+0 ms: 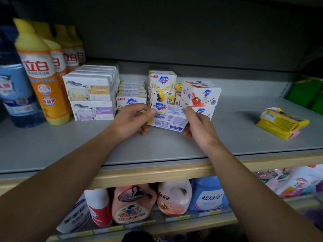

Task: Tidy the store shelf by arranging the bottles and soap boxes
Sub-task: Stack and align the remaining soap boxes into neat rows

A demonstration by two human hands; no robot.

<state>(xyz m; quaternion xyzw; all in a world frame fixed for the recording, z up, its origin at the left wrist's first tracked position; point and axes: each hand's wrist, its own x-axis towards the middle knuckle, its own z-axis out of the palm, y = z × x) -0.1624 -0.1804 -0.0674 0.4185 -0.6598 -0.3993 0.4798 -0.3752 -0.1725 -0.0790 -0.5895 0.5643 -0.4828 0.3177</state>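
A white and yellow Safeguard soap box (pixel 168 117) is held just above the grey shelf (pixel 70 145), tilted with its barcode side up. My left hand (pixel 133 119) grips its left end and my right hand (pixel 197 124) grips its right end. Behind it stand more Safeguard boxes (pixel 131 100), a yellow box stack (pixel 162 79) and red-and-white boxes (pixel 202 95). Sheep-print soap boxes (pixel 89 91) are stacked to the left. Orange dish-soap bottles (pixel 42 74) stand in a row at the far left.
A blue bottle (pixel 15 95) stands at the left edge. Yellow and pink soap packs (pixel 281 123) lie on the right of the shelf. Green packs (pixel 307 91) sit at the far right. Detergent jugs (pixel 134 203) fill the lower shelf.
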